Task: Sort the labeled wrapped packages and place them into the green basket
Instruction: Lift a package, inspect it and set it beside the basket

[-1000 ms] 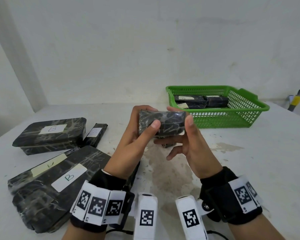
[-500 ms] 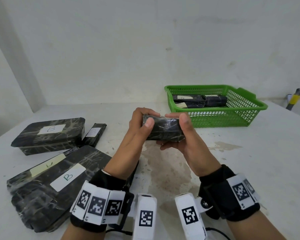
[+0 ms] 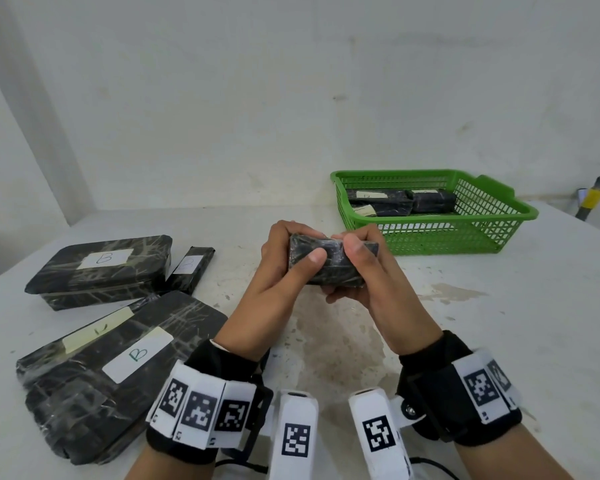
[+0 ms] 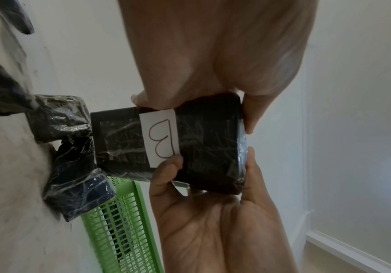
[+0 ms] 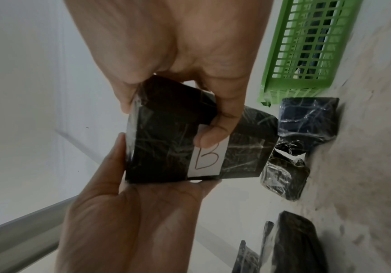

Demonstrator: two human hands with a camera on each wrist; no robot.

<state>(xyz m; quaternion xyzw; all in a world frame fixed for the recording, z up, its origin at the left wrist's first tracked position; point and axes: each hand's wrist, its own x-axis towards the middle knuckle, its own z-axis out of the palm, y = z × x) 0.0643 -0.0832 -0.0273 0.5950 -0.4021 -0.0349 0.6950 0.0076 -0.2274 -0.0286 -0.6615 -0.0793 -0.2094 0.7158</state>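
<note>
Both hands hold one small black wrapped package (image 3: 329, 268) above the middle of the table. My left hand (image 3: 300, 258) grips its left end and my right hand (image 3: 361, 268) grips its right end, thumbs on top. Its white label reading B (image 4: 160, 136) faces down, away from the head view, and also shows in the right wrist view on the package (image 5: 166, 147). The green basket (image 3: 482, 233) stands behind and to the right, with dark labeled packages (image 3: 381, 199) lying inside.
On the left lie a black box labeled B (image 3: 101, 268), a slim labeled package (image 3: 187, 268) and a large flat package labeled B (image 3: 118, 368). Two small wrapped packages (image 4: 61, 118) (image 4: 77, 190) sit below the hands. A yellow-banded tool (image 3: 591, 197) stands far right.
The hands have lowered the package a little and tipped it flatter. The right thumb has slid further across its top toward the left thumb.
</note>
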